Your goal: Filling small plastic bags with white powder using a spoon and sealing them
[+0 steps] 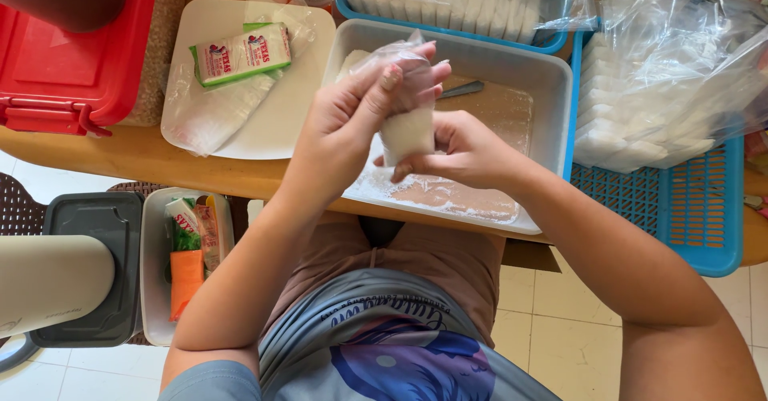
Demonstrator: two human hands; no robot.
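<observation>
At the frame's centre, both hands grip one small clear bag (406, 129) of white blocks: left hand (352, 117) pinching its top, right hand (460, 151) cupping beneath. They are above a white tray (552, 89) on the worktop (128, 154).

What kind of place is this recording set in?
Probably a home food-packing spot. Both hands wrap a white block in a clear bag over a floured tray, with more bagged blocks in a blue basket on a wooden table.

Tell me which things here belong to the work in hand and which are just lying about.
In use: left hand, right hand, white block in clear bag, grey tray, bagged blocks in blue basket.
Lying about: red box, grey lidded bin, white tray.
</observation>
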